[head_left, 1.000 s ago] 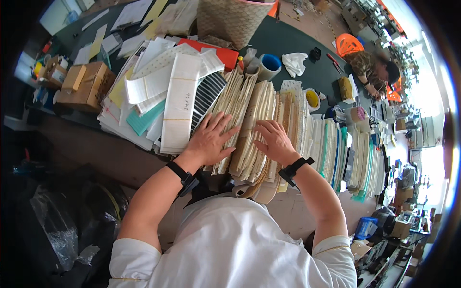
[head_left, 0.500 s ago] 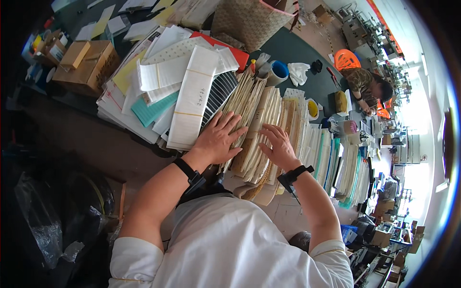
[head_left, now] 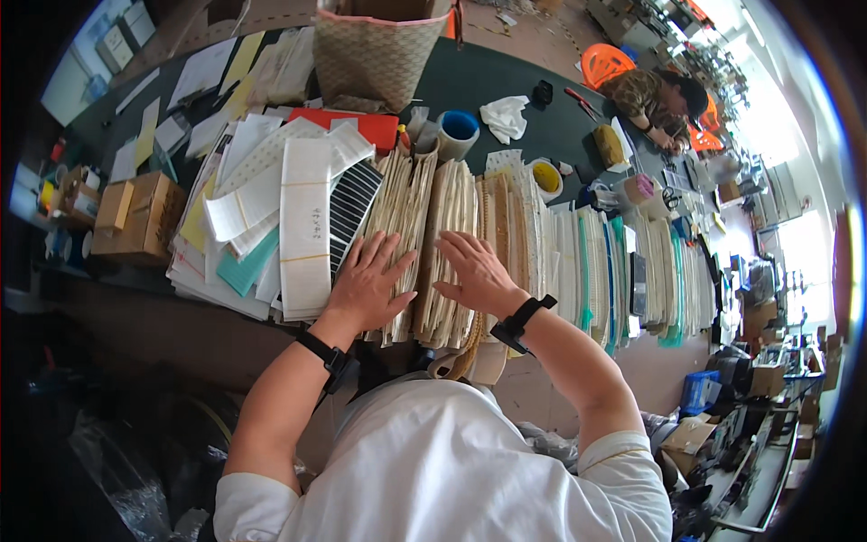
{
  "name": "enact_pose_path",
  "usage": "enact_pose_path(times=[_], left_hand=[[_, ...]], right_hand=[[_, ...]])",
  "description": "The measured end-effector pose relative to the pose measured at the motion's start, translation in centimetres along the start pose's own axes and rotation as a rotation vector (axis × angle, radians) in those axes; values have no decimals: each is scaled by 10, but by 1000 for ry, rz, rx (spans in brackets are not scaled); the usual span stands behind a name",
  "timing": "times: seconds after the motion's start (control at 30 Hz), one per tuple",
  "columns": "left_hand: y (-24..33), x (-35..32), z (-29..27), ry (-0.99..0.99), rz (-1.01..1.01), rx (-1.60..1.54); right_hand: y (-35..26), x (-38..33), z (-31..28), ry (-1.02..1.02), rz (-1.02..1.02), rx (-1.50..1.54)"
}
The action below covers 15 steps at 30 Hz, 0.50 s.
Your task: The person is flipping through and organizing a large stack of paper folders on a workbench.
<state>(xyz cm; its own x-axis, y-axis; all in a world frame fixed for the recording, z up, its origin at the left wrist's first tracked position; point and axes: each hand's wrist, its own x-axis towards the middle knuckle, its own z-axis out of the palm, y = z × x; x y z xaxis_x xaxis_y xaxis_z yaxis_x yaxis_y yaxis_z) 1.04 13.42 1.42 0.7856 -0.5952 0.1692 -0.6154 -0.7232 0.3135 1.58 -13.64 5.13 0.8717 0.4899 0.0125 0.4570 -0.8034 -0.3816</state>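
A dark green bench (head_left: 483, 72) stretches from the upper left of the frame across to the right, where a long row of papers (head_left: 601, 262) stands packed on edge, some green and blue among the whites. A loose heap of papers (head_left: 244, 185) spreads over the left of centre, with a long banded strip (head_left: 305, 230) lying on top (handwriting on it, too small to read surely). A tan patterned bag (head_left: 375, 63) stands at top centre, and a person in a patterned shirt (head_left: 637, 95) bends over the bench at upper right. In the middle of the frame are two thick paper bundles, the left bundle (head_left: 404, 194) and the right bundle (head_left: 452, 203), side by side on edge. A cardboard box (head_left: 140, 217) sits at left. The left hand (head_left: 361, 287) lies palm down over the left bundle, its fingers spread wide; the right hand (head_left: 480, 275) lies over the right bundle, fingers slightly apart, neither gripping anything. Above them stand a blue-lined roll (head_left: 459, 135) and, smaller, a crumpled white tissue (head_left: 506, 117).
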Motion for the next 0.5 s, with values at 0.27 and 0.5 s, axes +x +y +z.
enact_pose_path(times=[0.27,0.5], left_hand=[[-2,3,3,-49,-1,55],[-1,2,0,-108,-18,86]], right_hand=[[3,2,19,-12,-208,-91],[14,-1,13,-35,-237,-83]])
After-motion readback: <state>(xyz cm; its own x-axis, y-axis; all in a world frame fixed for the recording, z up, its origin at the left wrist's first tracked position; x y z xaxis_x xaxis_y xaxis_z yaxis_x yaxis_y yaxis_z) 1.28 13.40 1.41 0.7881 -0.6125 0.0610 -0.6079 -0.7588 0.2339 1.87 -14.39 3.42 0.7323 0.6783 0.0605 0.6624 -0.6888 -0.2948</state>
